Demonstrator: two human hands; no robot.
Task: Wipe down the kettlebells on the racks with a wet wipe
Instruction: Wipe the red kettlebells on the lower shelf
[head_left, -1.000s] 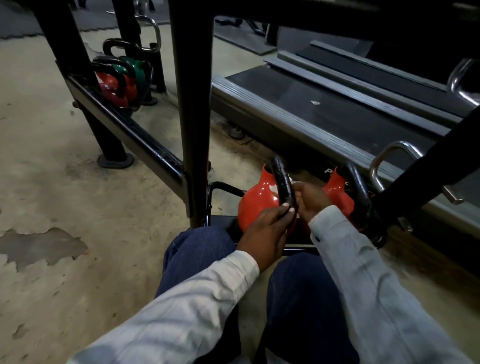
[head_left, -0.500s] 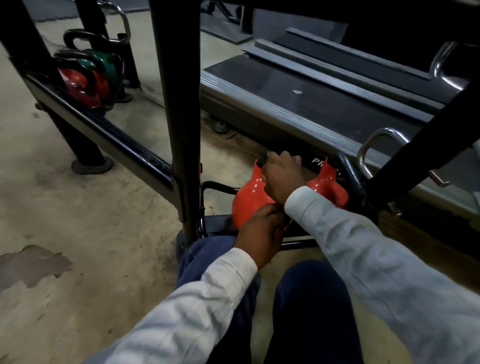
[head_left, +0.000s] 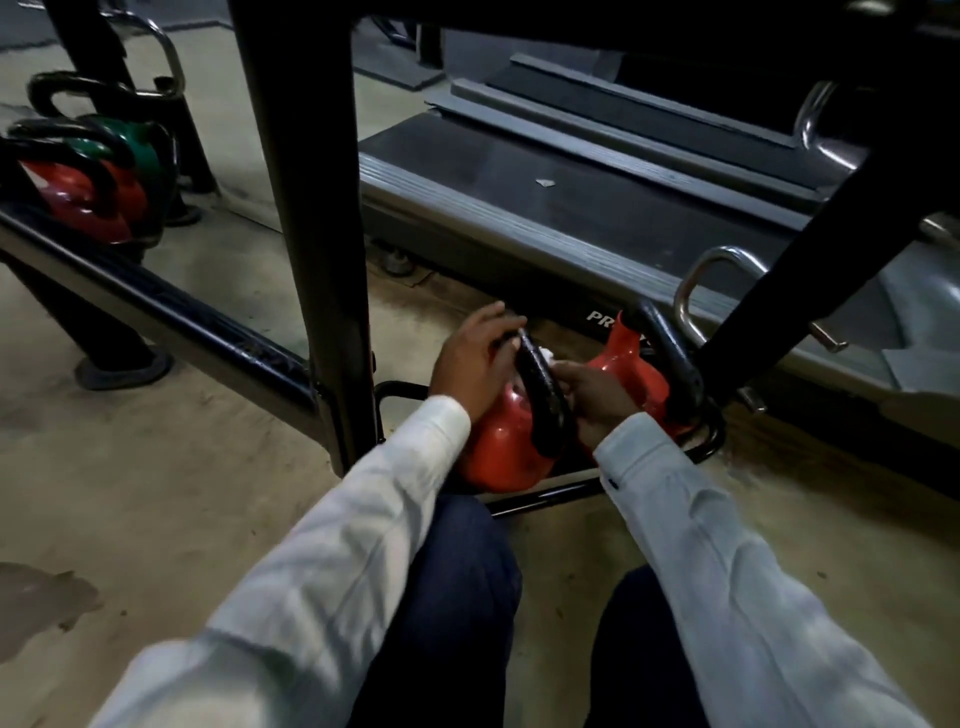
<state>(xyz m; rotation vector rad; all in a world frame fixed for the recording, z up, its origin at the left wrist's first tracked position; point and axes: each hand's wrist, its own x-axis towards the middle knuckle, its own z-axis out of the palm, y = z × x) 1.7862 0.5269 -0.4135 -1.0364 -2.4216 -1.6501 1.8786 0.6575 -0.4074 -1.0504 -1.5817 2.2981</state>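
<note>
In the lower middle of the frame the near red kettlebell (head_left: 496, 449) sat on the low black rack (head_left: 545, 496), its thick black handle (head_left: 543, 400) rising toward the camera. The person's left hand (head_left: 475, 358) lay over the top of that handle from the left, fingers curled round it. The right hand (head_left: 597, 400) was at the handle's right side, fingers bent in and pinching a wet wipe (head_left: 546, 356). Only a small white scrap of the wipe showed, just above the fingertips and touching the handle. Both hands were therefore closed on something, the left on the kettlebell and the right on the wipe.

Just to the right, partly behind the right hand, a second red kettlebell (head_left: 636, 371) stood on the same rack, with its own black handle close to a slanted black strut (head_left: 810, 249). A chrome loop (head_left: 691, 291) showed beside that strut. A black upright post (head_left: 311, 208) ran down the middle left of the frame.

In the upper left, a long dark rail (head_left: 156, 312) carried a red kettlebell (head_left: 72, 200) and a green kettlebell (head_left: 132, 148) side by side. A treadmill deck (head_left: 571, 171) filled the upper right behind the rack. White sleeves (head_left: 363, 519) and dark trousers (head_left: 457, 597) took up the bottom of the frame, over a stained concrete floor (head_left: 156, 467)
</note>
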